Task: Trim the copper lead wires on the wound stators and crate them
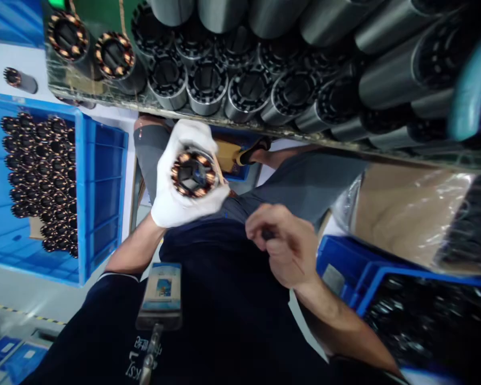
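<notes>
My left hand [170, 200], in a white glove, is wrapped around a motor stator [193, 174]. The stator's open end, ringed with copper windings, faces up toward me, and a small bluish piece shows inside the bore. Bare and curled, my right hand [291, 243] pinches a small dark piece [268, 234] between thumb and fingers. What that piece is I cannot make out. The two hands are apart, over my lap. Beyond them, wound stators [115, 55] and several metal stators with black slotted ends [249, 92] stand on the bench.
The bench edge [208, 116] runs across in front of me. A blue crate [102, 198] on the left contains many wound stators. To the right are a plastic-lined carton [411, 208] and a blue bin [371, 289] of dark parts. A badge [162, 291] hangs at my chest.
</notes>
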`<state>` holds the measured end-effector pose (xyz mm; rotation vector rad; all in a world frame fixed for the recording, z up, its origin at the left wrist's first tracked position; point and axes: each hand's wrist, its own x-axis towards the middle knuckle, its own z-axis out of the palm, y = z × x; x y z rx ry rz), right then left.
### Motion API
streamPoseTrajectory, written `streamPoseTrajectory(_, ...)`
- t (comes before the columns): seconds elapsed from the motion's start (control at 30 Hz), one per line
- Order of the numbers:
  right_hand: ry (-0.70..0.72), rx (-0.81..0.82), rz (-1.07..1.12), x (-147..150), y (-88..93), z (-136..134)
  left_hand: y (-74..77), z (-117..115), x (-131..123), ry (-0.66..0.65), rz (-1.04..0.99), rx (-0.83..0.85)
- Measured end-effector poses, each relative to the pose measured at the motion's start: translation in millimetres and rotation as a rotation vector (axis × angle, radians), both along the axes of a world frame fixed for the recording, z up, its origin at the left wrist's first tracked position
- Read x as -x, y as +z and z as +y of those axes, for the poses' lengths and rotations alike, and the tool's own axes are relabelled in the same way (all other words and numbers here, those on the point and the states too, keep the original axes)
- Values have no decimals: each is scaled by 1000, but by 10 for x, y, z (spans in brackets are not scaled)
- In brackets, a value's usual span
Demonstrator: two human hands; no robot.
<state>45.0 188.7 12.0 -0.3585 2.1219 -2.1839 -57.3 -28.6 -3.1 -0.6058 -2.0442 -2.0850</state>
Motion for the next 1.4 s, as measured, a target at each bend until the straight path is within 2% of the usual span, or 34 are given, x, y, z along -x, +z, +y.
streamPoseTrajectory(0.07,22,-37,-115,95,82,7,-81,11,29,-40,229,68)
streamPoseTrajectory(0.1,19,-22,-142,124,103,-2,-106,27,0,-76,281,89)
streamPoseTrajectory(0.2,33,128,-186,110,54,-60,-102,74,-190,-181,192,76)
streamPoseTrajectory(0.27,89,247,-214,51,-28,-92,-48,100,-336,-273,-30,-93)
streamPoseTrajectory(0.37,150,263,-243,10,-90,-69,79,160,-493,-419,-588,-436)
streamPoseTrajectory(0.47,206,117,-229,74,-26,20,204,245,-540,-399,-993,-636)
streamPoseTrajectory(0.57,145,-87,-43,155,82,73,232,300,-512,-318,-1088,-698)
streamPoseTrajectory(0.6,91,-103,56,173,111,69,210,299,-498,-294,-1082,-688)
streamPoseTrajectory(0.67,8,-22,188,200,156,26,124,267,-476,-288,-1043,-603)
streamPoseTrajectory(0.8,74,127,101,251,162,-161,-71,152,-481,-337,-1011,-387)
streamPoseTrajectory(0.87,130,83,73,246,113,-266,-113,133,-499,-272,-1022,-433)
streamPoseTrajectory(0.97,196,-127,151,132,15,-333,-114,179,-504,-99,-1028,-541)
streamPoseTrajectory(1.03,235,-230,177,8,-28,-257,-113,216,-472,-58,-987,-494)
streamPoseTrajectory(1.17,346,-166,74,-144,-13,102,-117,172,-370,8,-746,-294)
streamPoseTrajectory(1.23,253,-169,-24,-109,24,228,-89,105,-349,32,-562,-144)
streamPoseTrajectory(1.33,-19,-128,-181,82,69,212,5,23,-386,-43,-227,111)
streamPoseTrajectory(1.4,-56,-50,-244,255,87,104,79,5,-451,-88,-99,187)
